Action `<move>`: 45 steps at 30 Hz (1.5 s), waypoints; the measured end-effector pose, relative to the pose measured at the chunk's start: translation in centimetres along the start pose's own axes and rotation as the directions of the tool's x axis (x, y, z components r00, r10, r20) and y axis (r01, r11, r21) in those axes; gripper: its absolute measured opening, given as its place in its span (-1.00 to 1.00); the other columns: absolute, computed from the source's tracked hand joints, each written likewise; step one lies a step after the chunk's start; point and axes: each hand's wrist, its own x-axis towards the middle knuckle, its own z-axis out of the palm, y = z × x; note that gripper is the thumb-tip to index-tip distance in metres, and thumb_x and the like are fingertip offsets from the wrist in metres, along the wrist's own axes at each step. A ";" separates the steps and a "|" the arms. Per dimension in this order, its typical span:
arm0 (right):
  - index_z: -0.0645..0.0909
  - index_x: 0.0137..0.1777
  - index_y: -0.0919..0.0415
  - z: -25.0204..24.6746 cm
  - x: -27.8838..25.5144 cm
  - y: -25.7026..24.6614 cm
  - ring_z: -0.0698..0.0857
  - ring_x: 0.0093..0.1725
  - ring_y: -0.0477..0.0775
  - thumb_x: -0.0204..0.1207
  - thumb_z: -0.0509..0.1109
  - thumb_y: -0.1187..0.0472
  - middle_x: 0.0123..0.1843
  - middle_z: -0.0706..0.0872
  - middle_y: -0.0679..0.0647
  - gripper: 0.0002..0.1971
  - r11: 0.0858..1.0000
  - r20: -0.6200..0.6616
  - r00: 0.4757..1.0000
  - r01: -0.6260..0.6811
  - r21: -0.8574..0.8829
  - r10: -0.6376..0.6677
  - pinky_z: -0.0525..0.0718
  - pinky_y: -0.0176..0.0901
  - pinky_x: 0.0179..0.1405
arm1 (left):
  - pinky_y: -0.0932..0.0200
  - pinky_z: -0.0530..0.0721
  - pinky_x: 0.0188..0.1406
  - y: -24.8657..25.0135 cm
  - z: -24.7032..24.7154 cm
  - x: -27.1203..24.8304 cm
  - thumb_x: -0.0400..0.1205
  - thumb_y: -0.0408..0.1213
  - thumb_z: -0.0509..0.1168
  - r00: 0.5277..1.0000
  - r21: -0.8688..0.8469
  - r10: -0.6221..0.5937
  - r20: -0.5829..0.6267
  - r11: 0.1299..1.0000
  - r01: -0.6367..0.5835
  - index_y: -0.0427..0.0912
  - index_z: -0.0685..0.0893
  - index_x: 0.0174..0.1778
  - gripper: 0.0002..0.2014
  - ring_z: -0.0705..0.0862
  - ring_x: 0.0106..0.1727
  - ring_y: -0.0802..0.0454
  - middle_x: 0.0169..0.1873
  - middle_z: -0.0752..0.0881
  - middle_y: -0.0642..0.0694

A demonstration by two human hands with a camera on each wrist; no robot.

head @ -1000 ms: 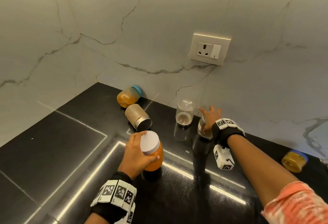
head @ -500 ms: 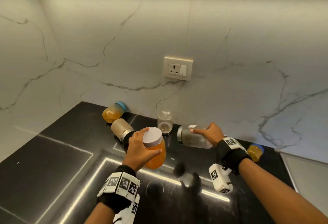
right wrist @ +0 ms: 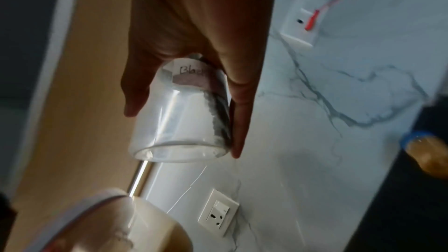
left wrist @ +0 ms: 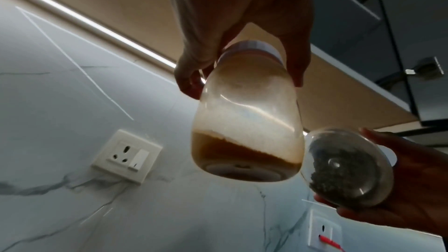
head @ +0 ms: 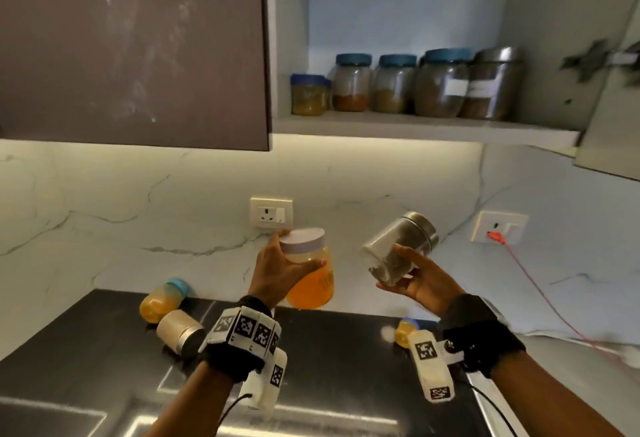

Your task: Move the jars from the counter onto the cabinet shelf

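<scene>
Five jars already on cabinet shelf (head: 426, 128), up and ahead of both hands, toward right. Three more lie tipped on counter (head: 104, 350): two orange jars with blue lids, one tan canister. Two in air: left hand (head: 277, 270) grasps orange jar (head: 308, 268) near white lid, roughly upright; right hand (head: 420, 280) cradles glass jar (head: 398, 249), long axis tilted, steel lid up-right. Right hand looks nearer shelf.
</scene>
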 end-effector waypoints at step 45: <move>0.15 0.53 0.28 10.3 -3.0 -25.7 0.48 0.38 0.33 0.33 0.57 0.08 0.52 0.15 0.27 -0.12 -0.064 0.169 0.703 0.173 -0.983 -0.691 0.50 0.02 0.40 | 0.26 0.59 0.00 20.3 -2.6 12.5 0.56 -0.22 0.30 0.878 -0.249 0.415 -0.240 0.847 -0.469 -0.05 -0.02 0.56 -0.25 0.50 0.14 0.04 0.32 0.46 -0.18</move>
